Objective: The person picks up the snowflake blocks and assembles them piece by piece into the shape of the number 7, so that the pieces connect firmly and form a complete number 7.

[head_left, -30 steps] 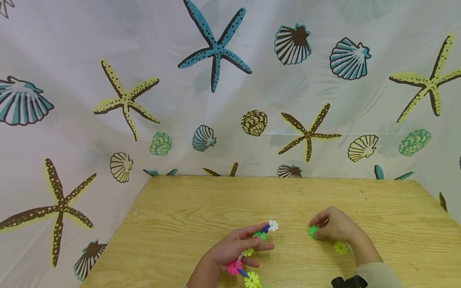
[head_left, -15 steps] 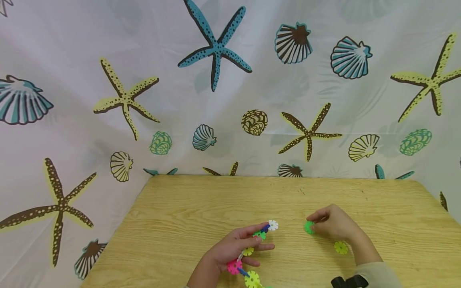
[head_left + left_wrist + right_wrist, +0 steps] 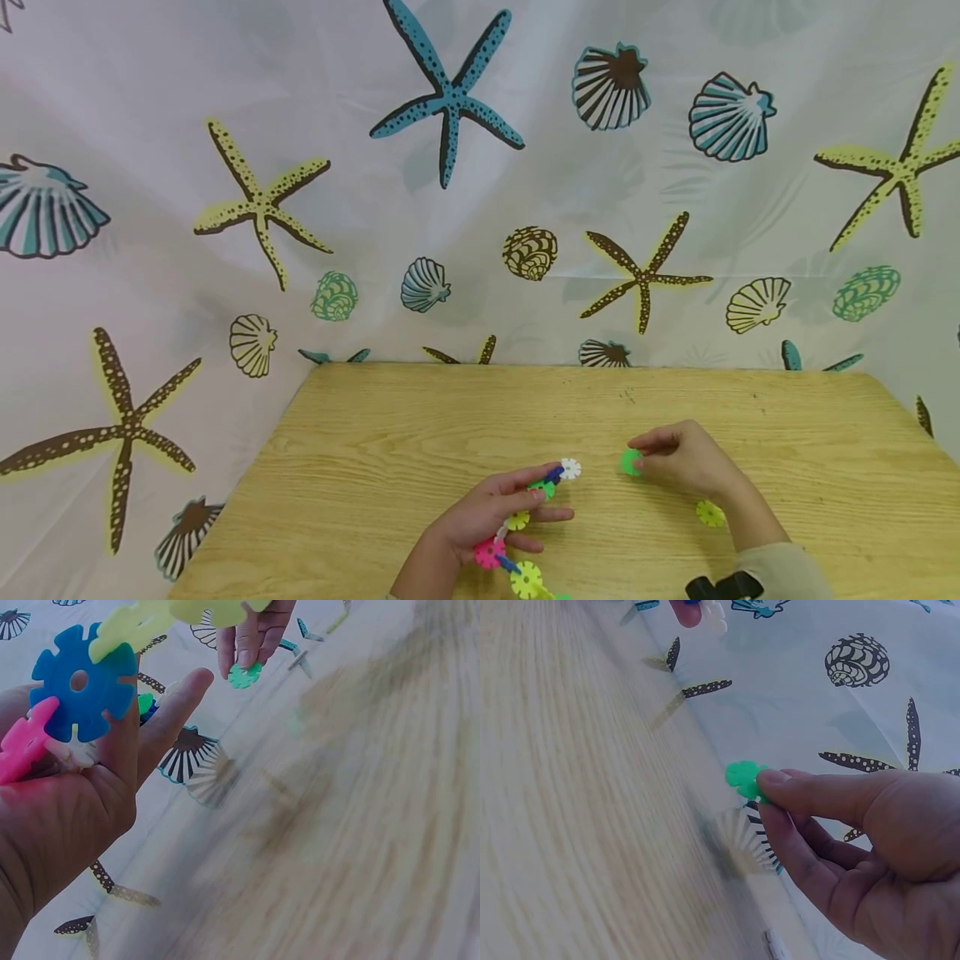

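Observation:
My left hand (image 3: 480, 517) holds a chain of notched plastic discs between thumb and fingers. A white disc (image 3: 570, 468) forms its far end, while a pink disc (image 3: 489, 552) and a yellow disc (image 3: 527, 579) hang near the wrist. In the left wrist view, a blue disc (image 3: 90, 694) stands in front of the palm. Thumb and index finger of my right hand (image 3: 690, 458) pinch a single green disc (image 3: 742, 777), raised above the table and apart from the chain's white end. Part of the chain is hidden by the left fingers.
A loose yellow disc (image 3: 709, 513) lies on the wooden table (image 3: 390, 433) beside the right forearm. Behind the table hangs a pale curtain (image 3: 360, 217) printed with starfish and shells. A black strap (image 3: 723, 587) crosses the right sleeve.
My right hand has moved left and slightly away from me with the green disc, nearer the chain's white end. The left hand and its chain have stayed almost still.

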`<move>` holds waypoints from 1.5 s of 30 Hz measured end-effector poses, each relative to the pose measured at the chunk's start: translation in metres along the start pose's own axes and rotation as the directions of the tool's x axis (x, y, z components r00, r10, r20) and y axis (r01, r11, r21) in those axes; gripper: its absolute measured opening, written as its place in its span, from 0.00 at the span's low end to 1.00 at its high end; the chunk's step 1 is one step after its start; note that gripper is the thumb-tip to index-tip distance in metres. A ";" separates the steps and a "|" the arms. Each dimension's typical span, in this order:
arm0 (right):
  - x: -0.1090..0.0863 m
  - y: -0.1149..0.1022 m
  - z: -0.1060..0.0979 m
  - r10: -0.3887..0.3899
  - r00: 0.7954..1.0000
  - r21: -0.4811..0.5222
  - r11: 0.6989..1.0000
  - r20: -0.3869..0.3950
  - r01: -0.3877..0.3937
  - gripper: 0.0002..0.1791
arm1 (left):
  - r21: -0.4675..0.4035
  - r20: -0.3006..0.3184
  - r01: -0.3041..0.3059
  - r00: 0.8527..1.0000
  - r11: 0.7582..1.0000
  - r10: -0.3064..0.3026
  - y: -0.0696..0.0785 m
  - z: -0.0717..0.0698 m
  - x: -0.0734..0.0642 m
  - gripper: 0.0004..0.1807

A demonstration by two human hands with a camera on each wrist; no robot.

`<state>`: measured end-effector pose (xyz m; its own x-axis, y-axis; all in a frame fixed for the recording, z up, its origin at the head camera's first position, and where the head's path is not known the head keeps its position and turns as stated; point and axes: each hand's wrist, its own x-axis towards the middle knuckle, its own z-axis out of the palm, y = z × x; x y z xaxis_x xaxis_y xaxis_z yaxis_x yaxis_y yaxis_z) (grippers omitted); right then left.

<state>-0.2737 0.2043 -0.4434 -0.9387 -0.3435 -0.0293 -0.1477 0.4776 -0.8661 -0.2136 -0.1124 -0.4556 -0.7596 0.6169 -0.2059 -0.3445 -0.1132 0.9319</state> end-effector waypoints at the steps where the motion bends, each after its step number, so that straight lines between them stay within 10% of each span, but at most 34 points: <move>1: 0.000 0.000 0.001 0.001 1.000 0.017 1.000 0.003 -0.001 0.19 | 0.004 -0.001 0.000 1.000 1.000 0.000 0.000 0.000 0.000 0.27; 45: 0.009 -0.016 0.037 -0.055 0.995 0.312 0.950 0.083 0.027 0.23 | 0.013 0.041 -0.001 0.999 1.000 0.000 0.004 0.001 0.001 0.26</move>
<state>-0.2684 0.1638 -0.4480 -0.8998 -0.4358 -0.0228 -0.0680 0.1916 -0.9791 -0.2156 -0.1117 -0.4520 -0.7364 0.6483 -0.1934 -0.3368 -0.1034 0.9359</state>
